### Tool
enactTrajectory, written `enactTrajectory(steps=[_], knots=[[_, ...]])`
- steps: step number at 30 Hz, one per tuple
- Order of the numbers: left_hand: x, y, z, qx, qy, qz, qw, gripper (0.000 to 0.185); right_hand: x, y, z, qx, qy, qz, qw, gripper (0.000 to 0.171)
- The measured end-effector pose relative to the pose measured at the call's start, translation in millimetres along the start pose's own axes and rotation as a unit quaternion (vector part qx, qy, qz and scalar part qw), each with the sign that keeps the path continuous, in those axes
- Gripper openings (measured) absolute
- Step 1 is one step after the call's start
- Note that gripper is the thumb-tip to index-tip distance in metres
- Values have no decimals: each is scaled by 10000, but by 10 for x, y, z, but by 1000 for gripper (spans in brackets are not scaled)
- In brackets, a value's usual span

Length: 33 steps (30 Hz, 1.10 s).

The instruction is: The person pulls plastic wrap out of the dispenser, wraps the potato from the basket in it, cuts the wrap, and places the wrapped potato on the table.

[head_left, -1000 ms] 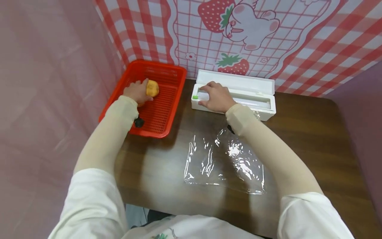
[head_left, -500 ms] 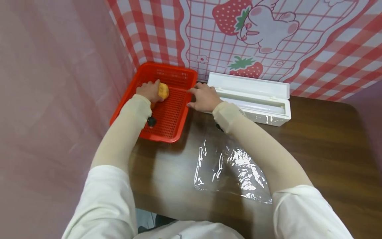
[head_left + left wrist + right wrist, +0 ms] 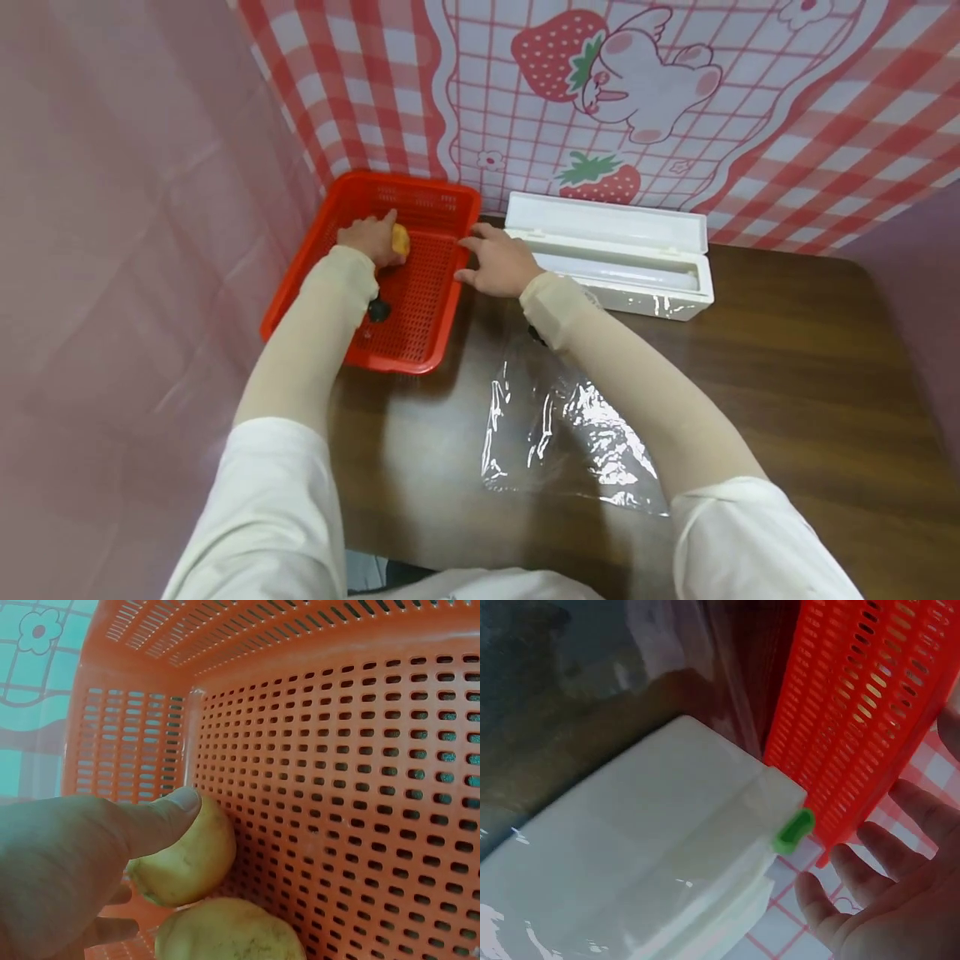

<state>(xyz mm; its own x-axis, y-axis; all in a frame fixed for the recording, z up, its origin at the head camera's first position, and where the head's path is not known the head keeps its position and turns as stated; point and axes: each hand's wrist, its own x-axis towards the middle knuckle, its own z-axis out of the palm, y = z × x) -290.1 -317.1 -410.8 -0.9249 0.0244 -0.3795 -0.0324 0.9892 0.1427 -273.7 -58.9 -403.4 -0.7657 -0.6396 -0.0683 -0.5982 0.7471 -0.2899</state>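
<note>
My left hand (image 3: 367, 237) is inside the red plastic basket (image 3: 405, 365), gripping a round yellow fruit (image 3: 401, 242). Up close in the left wrist view, the thumb (image 3: 161, 825) lies over the held yellow fruit (image 3: 195, 859), and a second yellow fruit (image 3: 229, 934) sits right beside it. The fruit's exact kind is unclear. At the basket's right rim, my right hand (image 3: 498, 262) has its fingers spread, with the fingertips at the rim. In the right wrist view those fingers (image 3: 904, 851) are only loosely bent along the basket wall (image 3: 862, 712).
Right of the basket stands an open white cling film box (image 3: 652, 302) with a roll (image 3: 622, 272) inside and a green tab (image 3: 793, 831) at one end. A clear plastic sheet (image 3: 543, 433) lies flat on the brown table (image 3: 795, 375). A checkered cloth (image 3: 352, 67) rises behind.
My right hand has moved left from over the white box to the basket's right rim. The left hand has stayed in the basket at the fruit. The head view has shifted slightly.
</note>
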Motion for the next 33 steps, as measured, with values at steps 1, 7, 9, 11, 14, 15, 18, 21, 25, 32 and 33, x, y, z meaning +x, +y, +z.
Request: enactTrajectory(steps=[1,7,9,11,14,15,18,21,25,32,33], knots=[[5,5,25,27,1,16,10000,91,-24,1,16,-10,-24,3,10000,66],[7,50,136,159,26,16,9999,87,-274,164,-2,64,42,38,10000,69],[4,58,156,217,100,24,9997,87,-423,319,-55,183,196,125,9996,67],[2,59,173,252,217,65,9994,86,-611,527,-117,330,367,295,9983,66],[1,53,186,262,473,131,9985,82,-938,888,-204,615,677,647,9937,66],[-2,56,187,252,542,155,9981,80,-1058,1016,-225,725,778,776,9913,66],[2,75,181,197,695,258,9971,75,-1419,1404,-263,1073,1161,1132,9809,62],[4,108,156,141,769,354,9963,71,-1765,1784,-274,1466,1607,1476,9648,56],[-39,140,87,-48,981,494,9939,69,-2133,2161,-262,2263,2035,1963,9321,52],[-254,148,-26,-669,1451,530,9857,76,-2392,2482,-96,3362,1628,2183,9015,55],[-285,158,-34,-792,1524,554,9836,77,-2417,2495,-91,3431,1542,2223,8995,55]])
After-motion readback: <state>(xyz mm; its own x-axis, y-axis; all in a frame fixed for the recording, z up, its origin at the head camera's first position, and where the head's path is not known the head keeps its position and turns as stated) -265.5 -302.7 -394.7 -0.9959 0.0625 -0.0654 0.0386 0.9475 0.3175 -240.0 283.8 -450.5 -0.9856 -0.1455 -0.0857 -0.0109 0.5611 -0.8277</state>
